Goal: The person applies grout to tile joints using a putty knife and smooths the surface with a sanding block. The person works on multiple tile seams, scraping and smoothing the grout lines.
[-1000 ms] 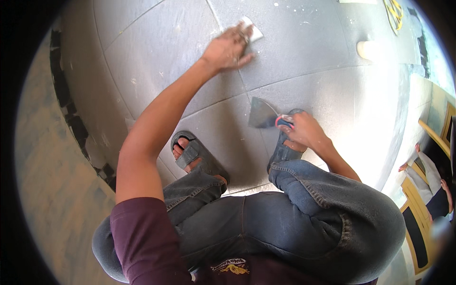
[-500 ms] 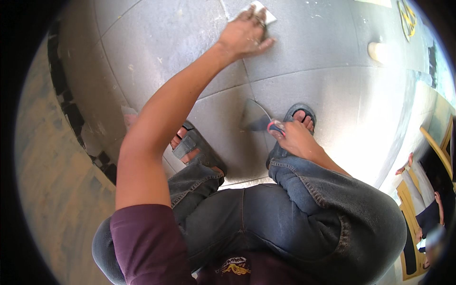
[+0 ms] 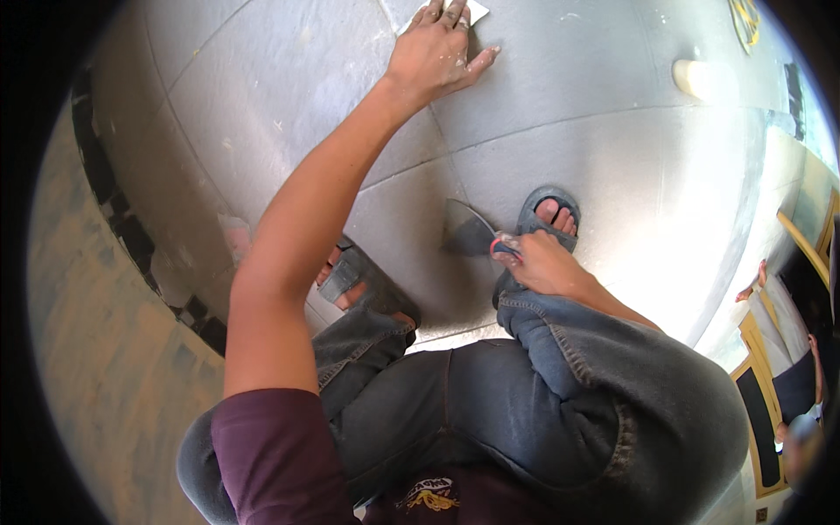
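Observation:
My left hand (image 3: 435,54) reaches far out over the grey tiled floor (image 3: 542,79). Its fingers are stretched out and lie flat on a thin white piece (image 3: 478,11), partly hidden beneath them; whether it is paper or a pad I cannot tell. Whitish smears mark the fingers and thumb. Close to my right foot, my right hand (image 3: 544,262) is closed round the red-and-dark handle of a putty knife (image 3: 469,229). The knife's broad dark blade points left, low over the tiles between my sandals; whether it touches them I cannot tell.
My sandalled feet (image 3: 354,278) stand on the tiles below my bent knees. A whitish cylindrical thing (image 3: 694,79) and a coiled yellow strap or cord (image 3: 745,24) lie at the far right. Dark edging (image 3: 131,241) borders the left side. Another person (image 3: 792,350) is at the right rim.
My left hand has slid slightly farther away and left with the white piece under its fingers. My right hand and the putty knife have barely moved. The view has turned a little.

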`<state>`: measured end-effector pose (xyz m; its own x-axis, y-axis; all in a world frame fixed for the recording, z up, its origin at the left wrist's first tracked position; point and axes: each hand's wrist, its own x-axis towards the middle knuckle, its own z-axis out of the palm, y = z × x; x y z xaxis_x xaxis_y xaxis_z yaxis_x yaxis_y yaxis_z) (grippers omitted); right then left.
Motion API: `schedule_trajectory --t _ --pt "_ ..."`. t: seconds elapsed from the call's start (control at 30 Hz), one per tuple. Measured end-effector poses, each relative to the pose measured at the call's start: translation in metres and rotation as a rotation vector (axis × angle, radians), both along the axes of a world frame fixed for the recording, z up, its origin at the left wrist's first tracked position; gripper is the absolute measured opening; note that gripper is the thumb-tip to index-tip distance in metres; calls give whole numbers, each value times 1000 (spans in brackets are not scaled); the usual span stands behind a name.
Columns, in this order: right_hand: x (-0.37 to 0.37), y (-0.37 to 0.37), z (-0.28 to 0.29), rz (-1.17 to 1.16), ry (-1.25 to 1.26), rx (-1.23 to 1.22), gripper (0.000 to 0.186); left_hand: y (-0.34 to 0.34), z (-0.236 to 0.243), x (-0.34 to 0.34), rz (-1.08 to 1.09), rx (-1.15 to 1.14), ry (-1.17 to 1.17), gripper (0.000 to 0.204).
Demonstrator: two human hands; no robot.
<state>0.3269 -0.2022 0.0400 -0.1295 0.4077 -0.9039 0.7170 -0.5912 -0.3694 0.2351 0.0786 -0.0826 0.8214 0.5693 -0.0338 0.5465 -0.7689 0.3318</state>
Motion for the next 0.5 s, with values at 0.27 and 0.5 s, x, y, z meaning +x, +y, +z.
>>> schedule_trajectory --t 0.27,0.5 --pt "4 -15 -5 -76 5 55 38 0 3 -8 -38 54 -63 78" --pt "1 -16 1 -81 9 54 36 -4 2 -11 -22 32 -55 77"
